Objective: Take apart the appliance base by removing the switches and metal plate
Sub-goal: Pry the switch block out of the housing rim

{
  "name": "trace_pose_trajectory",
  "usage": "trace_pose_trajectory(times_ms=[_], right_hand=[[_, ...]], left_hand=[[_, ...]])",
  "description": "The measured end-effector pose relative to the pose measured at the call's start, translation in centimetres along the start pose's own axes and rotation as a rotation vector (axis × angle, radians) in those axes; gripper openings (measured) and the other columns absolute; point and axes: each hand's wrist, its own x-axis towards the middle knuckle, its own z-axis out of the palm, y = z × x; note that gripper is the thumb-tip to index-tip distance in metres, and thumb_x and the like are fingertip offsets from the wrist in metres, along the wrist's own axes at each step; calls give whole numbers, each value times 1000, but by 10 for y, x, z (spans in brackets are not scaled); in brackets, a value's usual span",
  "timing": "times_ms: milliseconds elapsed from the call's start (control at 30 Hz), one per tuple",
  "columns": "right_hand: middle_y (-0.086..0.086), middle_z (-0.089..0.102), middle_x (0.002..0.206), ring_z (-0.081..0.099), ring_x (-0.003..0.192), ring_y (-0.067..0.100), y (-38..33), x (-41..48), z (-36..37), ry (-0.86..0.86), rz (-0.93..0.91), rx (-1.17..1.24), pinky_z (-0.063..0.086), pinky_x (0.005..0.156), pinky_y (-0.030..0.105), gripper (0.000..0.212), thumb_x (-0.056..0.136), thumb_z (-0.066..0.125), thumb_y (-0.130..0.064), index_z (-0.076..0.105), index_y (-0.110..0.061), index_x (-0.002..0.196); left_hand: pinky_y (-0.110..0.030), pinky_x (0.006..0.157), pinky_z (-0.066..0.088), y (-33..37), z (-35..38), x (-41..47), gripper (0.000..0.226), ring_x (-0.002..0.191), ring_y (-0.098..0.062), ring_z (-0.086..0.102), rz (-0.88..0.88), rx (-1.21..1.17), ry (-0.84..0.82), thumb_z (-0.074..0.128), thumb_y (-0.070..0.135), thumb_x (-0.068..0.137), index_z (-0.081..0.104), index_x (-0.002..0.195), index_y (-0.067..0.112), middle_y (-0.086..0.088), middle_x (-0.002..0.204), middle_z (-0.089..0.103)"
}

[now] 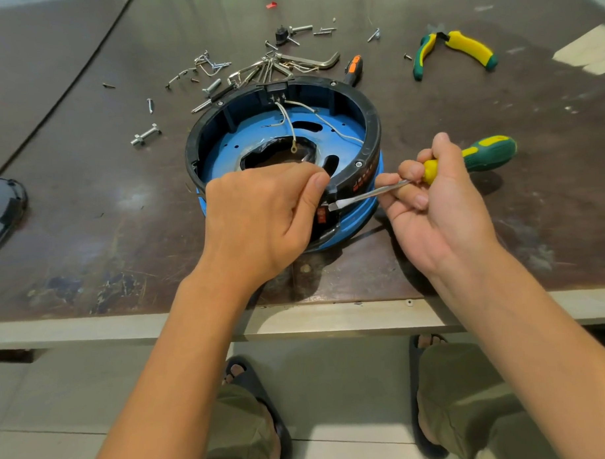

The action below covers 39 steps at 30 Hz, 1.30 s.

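Gripping the appliance base (367, 124), left hand (259, 213) curls over its rim; right hand (437, 207) clasps screwdriver (487, 152); wires (292, 131) lie inside.

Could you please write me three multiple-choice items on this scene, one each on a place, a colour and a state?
1. Where on the base is the screwdriver tip?
A. At the red switch on its near side
B. In its centre hole
C. On its far rim

2. What colour are the handles of the pliers?
A. Red
B. Yellow and green
C. Blue

3. What is the left hand doing?
A. Hanging idle
B. Gripping the base's near rim
C. Holding the pliers

Answers:
1 A: the flat blade ends right at the switch.
2 B: both handles are yellow with green.
3 B: its fingers curl over the rim and its thumb lies on the outside.
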Motion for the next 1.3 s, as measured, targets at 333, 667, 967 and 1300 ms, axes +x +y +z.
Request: trace_pose_trajectory(times_ms=[333, 667, 967, 1300], right_hand=[[-1, 47, 58, 30, 38, 7, -3, -8, -5, -193, -209, -111, 57, 67, 29, 27, 107, 49, -30, 55, -15, 85], [1, 46, 58, 29, 39, 9, -4, -15, -6, -326, -342, -147, 55, 72, 35, 25, 106, 45, -26, 53, -15, 85], [-2, 46, 59, 29, 36, 5, -1, -3, -10, -65, -42, -51, 61, 70, 30, 33, 102, 59, -36, 54, -15, 78], [-1, 48, 59, 32, 39, 8, -3, -14, -5, -232, -205, -57, 58, 72, 32, 26, 103, 49, -23, 55, -16, 79]], left_hand=[[-47, 57, 49, -2, 1, -2, 44, 69, -19, 66, 24, 6, 3, 35, 36, 108, 74, 95, 18, 4, 74, 68], [-47, 55, 48, 3, -1, -1, 46, 71, -21, 67, 12, 34, 5, 33, 36, 106, 73, 93, 17, 4, 76, 69], [-44, 53, 47, 2, 0, -1, 46, 66, -19, 65, 36, 43, 9, 33, 36, 107, 71, 91, 16, 5, 74, 67], [-45, 55, 48, 1, 1, -2, 47, 68, -19, 66, 41, 52, 15, 32, 36, 107, 71, 93, 16, 4, 75, 68]])
